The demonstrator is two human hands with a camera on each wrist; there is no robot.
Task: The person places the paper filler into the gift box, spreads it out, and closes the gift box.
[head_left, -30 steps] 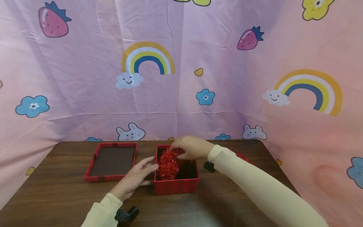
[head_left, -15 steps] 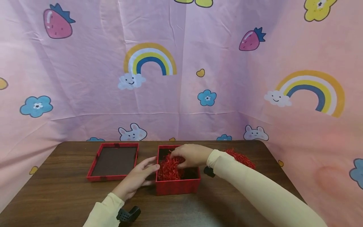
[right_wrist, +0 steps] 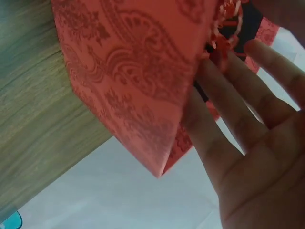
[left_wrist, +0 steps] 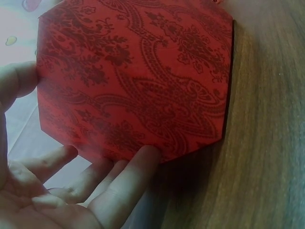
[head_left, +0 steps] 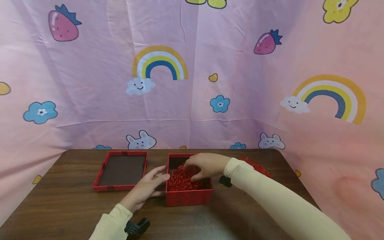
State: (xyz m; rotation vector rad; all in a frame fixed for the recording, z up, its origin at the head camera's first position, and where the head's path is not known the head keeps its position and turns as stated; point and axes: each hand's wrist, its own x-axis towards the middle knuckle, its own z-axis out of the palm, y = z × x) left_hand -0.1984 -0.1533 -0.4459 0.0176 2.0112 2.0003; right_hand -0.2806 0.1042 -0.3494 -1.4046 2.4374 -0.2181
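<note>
We see red shreds (head_left: 179,181) inside an upright red box (head_left: 189,198), low centre of the frame.
Its mouth faces up; we can't tell its longer axis. The left hand (head_left: 145,187), fingers extended, touches its left wall; the right hand (head_left: 207,165), loosely spread, reaches into the shreds.

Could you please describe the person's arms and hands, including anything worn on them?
The long sleeves are plain and pale cream. A black device dotted with small holes shows at the left wrist, and a dark piece at the right. The left hand and right hand wear no gloves, and no rings show on the fingers.
</note>
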